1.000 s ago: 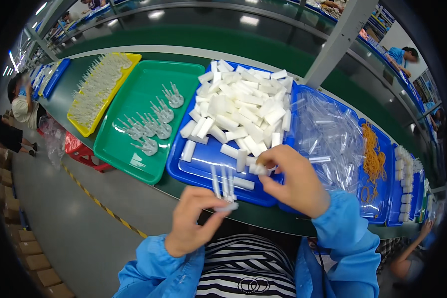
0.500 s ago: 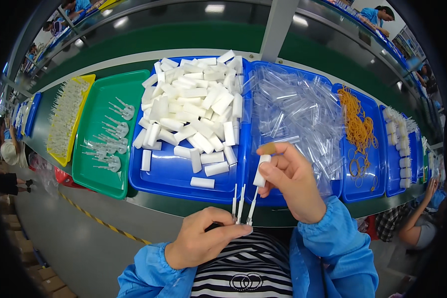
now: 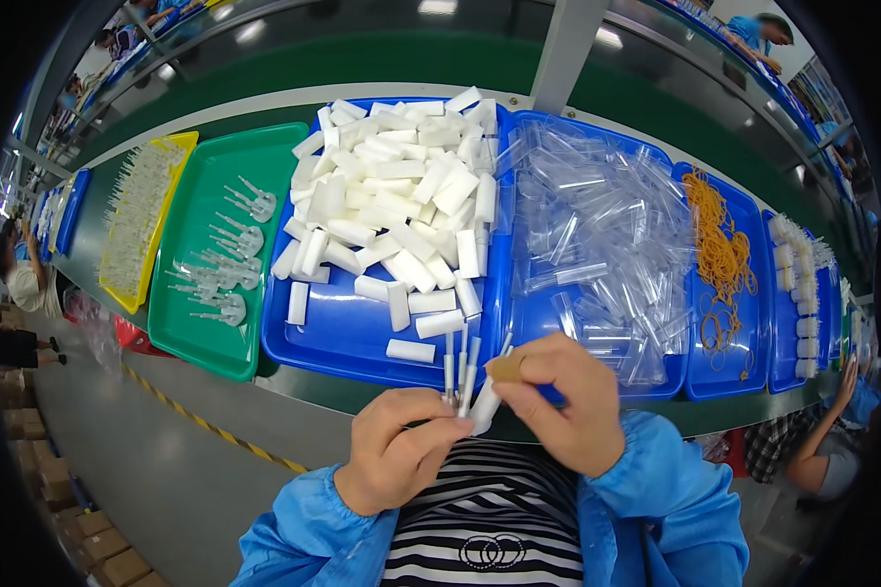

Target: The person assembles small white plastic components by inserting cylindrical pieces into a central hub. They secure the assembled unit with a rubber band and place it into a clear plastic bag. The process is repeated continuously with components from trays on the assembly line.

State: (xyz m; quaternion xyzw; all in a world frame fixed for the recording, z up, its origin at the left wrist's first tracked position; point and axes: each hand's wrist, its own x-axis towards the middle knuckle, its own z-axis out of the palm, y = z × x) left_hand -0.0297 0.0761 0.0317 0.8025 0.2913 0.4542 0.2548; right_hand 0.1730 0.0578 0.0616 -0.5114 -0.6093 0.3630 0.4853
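Observation:
My left hand (image 3: 401,440) is closed low in front of the striped shirt. It grips a pale pronged plastic piece (image 3: 463,377) by its base, its thin stems pointing up; the fingers hide most of the base. A white foam sleeve (image 3: 485,406) sits low around the rightmost stem, whose tip shows above it. My right hand (image 3: 568,401) pinches the upper end of this sleeve between thumb and forefinger. A tan covering wraps that forefinger's tip. Just beyond my hands, a blue tray (image 3: 338,338) holds a heap of similar white foam sleeves.
Left of the foam stands a green tray (image 3: 191,210) with several pronged pieces, then a yellow tray (image 3: 174,186) full of thin-stemmed parts. To the right are a blue tray (image 3: 538,318) of clear plastic tubes and another (image 3: 754,225) of orange rubber bands. A metal post (image 3: 563,59) rises behind.
My right hand has moved down and left, sliding the foam sleeve from the stem's top down along it. My left hand keeps hold of the pronged piece. The view has shifted slightly.

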